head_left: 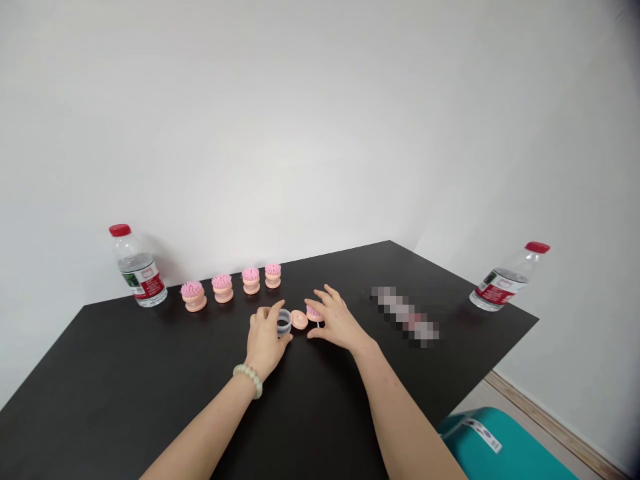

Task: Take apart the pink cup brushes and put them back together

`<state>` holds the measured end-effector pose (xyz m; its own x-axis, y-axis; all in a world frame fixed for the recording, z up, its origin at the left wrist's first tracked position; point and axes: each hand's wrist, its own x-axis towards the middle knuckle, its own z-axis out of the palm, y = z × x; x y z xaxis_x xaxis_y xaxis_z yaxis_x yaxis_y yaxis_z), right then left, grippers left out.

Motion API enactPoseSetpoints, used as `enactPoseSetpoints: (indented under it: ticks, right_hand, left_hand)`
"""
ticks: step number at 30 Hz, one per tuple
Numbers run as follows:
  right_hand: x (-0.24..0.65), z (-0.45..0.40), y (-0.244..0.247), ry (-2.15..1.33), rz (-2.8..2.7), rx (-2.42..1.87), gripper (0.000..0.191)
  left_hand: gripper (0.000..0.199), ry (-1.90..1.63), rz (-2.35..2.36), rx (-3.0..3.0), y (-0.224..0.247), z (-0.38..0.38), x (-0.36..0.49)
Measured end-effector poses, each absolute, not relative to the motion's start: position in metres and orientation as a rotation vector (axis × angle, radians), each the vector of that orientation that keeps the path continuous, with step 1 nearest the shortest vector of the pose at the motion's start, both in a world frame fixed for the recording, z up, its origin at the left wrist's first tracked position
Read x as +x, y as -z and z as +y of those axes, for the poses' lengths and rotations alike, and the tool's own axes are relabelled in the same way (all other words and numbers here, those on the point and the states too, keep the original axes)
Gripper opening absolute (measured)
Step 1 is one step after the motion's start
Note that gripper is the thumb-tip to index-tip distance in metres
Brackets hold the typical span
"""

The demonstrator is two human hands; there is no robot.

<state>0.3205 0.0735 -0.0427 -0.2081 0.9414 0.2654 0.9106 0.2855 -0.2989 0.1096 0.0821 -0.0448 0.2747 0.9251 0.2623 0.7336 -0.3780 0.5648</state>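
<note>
Far left of the clear cup (284, 323): water bottle (137, 268), red cap, upright at the edge of the black table (100, 363). Next, four pink-bristled brushes (223, 288) in a row, upright on peach bases, left of and behind the cup. Left hand (265, 340) half curled around the cup, fingers touching its side; cup upright, mouth up, axis vertical. Just right of the cup, peach disc (299, 319) lying flat, between both hands. Just right of the disc, small pink bristle head (314, 312) on thin white stem, stem roughly upright. Right hand (337, 321) open, fingers spread around the bristle head; contact unclear. Farther right, blurred strip (405, 317), then second water bottle (510, 277).
</note>
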Motion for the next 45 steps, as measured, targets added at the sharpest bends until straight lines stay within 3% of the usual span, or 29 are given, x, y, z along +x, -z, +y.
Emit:
enactPoseSetpoints:
  ticks: [9, 14, 17, 25, 31, 38, 45]
  right_hand:
    - [0.327, 0.069, 0.038, -0.155, -2.074, -1.565, 0.075]
    - [0.318, 0.063, 0.026, -0.063, -1.964, -1.458, 0.056]
    - [0.302, 0.071, 0.015, -0.04, -1.926, -1.442, 0.047]
    - [0.24, 0.16, -0.02, -0.063, -2.085, -1.657, 0.055]
    - [0.213, 0.214, -0.01, -0.121, -2.077, -1.873, 0.033]
    - [0.208, 0.204, -0.015, -0.172, -1.895, -1.847, 0.032]
    - [0.179, 0.098, -0.022, -0.415, -1.908, -1.493, 0.056]
  left_hand:
    - [0.069, -0.811, 1.386, 2.322, 0.032, 0.043, 0.094]
    - [0.071, -0.867, 1.364, 2.3, 0.04, -0.002, 0.046]
    - [0.063, -0.956, 1.44, 2.291, 0.054, -0.016, 0.01]
    - [0.05, -1.134, 1.576, 2.168, 0.065, -0.02, -0.017]
    - [0.049, -1.291, 1.55, 2.201, 0.058, -0.023, -0.019]
    - [0.052, -1.269, 1.544, 2.185, 0.05, -0.029, -0.021]
    - [0.046, -1.262, 1.489, 2.149, 0.04, -0.029, -0.03]
